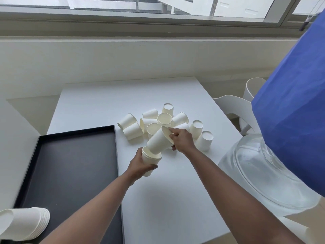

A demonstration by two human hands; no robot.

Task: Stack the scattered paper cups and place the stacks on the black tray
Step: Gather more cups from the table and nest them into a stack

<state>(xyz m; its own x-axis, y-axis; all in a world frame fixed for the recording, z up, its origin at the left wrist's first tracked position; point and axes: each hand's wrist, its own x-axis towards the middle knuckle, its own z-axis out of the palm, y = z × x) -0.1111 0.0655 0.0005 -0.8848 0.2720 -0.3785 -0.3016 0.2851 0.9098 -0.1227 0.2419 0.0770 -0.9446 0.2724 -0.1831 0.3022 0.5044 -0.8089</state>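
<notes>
Several white paper cups (175,118) lie scattered in a pile on the white table (98,103), some upright, some on their sides, some upside down. My left hand (139,167) grips a short stack of cups (149,160) near the tray's right edge. My right hand (182,139) holds a single tilted cup (157,142) by its rim, its base dipping into the top of that stack. The black tray (70,166) lies to the left. A finished stack of cups (24,224) lies on its side at the tray's near left corner.
A large clear glass bowl (260,175) sits at the table's right edge under a blue fabric shape (295,111). White chairs (235,106) stand to the right. A wall and window ledge run behind the table.
</notes>
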